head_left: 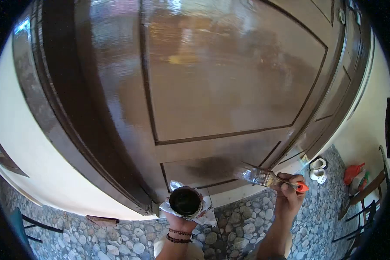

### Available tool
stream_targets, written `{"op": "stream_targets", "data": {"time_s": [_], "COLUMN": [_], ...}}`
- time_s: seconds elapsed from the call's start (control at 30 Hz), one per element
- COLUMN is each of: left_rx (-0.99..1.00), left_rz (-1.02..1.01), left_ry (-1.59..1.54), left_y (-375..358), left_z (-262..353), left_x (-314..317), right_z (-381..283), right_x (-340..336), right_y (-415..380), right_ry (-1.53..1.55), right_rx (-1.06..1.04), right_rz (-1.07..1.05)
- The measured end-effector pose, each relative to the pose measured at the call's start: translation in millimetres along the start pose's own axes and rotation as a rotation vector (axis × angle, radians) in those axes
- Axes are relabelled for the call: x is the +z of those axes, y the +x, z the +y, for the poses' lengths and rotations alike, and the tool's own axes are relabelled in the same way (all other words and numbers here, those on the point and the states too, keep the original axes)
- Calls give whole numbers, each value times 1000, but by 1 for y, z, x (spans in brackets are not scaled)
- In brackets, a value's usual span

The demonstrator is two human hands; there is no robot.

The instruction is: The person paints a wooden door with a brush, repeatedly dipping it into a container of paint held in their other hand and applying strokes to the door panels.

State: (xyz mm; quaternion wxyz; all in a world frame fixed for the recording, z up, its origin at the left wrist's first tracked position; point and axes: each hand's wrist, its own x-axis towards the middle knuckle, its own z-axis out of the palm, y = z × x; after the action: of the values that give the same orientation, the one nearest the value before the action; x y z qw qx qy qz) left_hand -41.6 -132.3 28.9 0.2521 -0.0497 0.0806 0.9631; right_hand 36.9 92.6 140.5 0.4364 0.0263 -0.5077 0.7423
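My left hand [181, 223] is wrapped round a small can [185, 202] of dark liquid, with crumpled, torn paper around its rim. In my right hand [289, 191] is a paintbrush [268, 178], gripped by its handle, which has an orange end. The bristles point left, toward the lower panel of a brown wooden door [229, 97]. Wet-looking gloss covers the door's upper left part, while the lower part looks more matt. The can is close in front of the door's bottom edge.
Grey pebble-patterned flooring [242, 219] runs below the door. White shoes [318, 170] and a red plastic bag [353, 173] lie at the right, near a wooden chair [368, 190]. At the lower left stands a teal chair [19, 227], with a brown piece [102, 220] by the wall.
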Motion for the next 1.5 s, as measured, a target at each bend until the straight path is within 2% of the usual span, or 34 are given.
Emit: {"op": "stream_targets", "data": {"time_s": [0.1, 0.17, 0.3, 0.33, 0.4, 0.43, 0.53, 0.57, 0.7, 0.83, 0.9, 0.97, 1.0, 1.07, 1.13, 1.23, 1.3, 1.37, 1.5], "left_rx": [-14, 0, 28, 27, 32, -41, -78, -15, -135, -153, -167, -60, -71, -154, -148, -136, -153, -173, -212], "left_rz": [-49, 138, 262, 154, 207, 134, 81, 237, 144, 95, 61, 330, 336, 204, 175, 124, 96, 137, 99], "left_ry": [98, -19, 17, 38, 51, -42, -26, 39, -17, -2, -19, 98, 100, 31, 58, 55, 31, 31, 31], "left_y": [6, 9, 11, 11, 14, 17, 25, 30, 35, 38, 38, 38, 38, 37, 35, 37, 39, 39, 34], "left_z": [-21, -42, -71, -78, -91, -92, -106, -114, -126, -130, -131, -132, -131, -130, -131, -129, -128, -124, -118], "left_x": [1, 5, 11, 11, 27, 16, 11, 14, 4, -6, -6, 3, 2, 1, 1, -2, -5, -8, -2], "right_z": [-7, -5, 15, 22, 36, 41, 44, 41, 33, 28, 27, 25, 26, 31, 32, 27, 16, 17, 9], "right_x": [-56, -91, -129, -140, -168, -174, -185, -186, -202, -208, -202, -194, -195, -198, -199, -183, -148, -126, -48], "right_y": [-3, -8, -14, -14, -13, -14, -10, -8, -1, -3, -5, -2, -2, -1, -1, 8, 27, 49, 90], "right_ry": [-142, -161, -187, -205, -215, -208, -200, -192, -165, -135, -124, -128, -133, -95, -95, -85, 14, 51, 105], "right_rx": [148, 218, 340, 353, 390, 407, 415, 411, 396, 420, 420, 441, 443, 445, 438, 294, 154, 17, -109], "right_rz": [86, 103, 141, 159, 116, 136, 179, 210, 276, 297, 316, 323, 335, 340, 339, 211, 135, -35, -256]}}
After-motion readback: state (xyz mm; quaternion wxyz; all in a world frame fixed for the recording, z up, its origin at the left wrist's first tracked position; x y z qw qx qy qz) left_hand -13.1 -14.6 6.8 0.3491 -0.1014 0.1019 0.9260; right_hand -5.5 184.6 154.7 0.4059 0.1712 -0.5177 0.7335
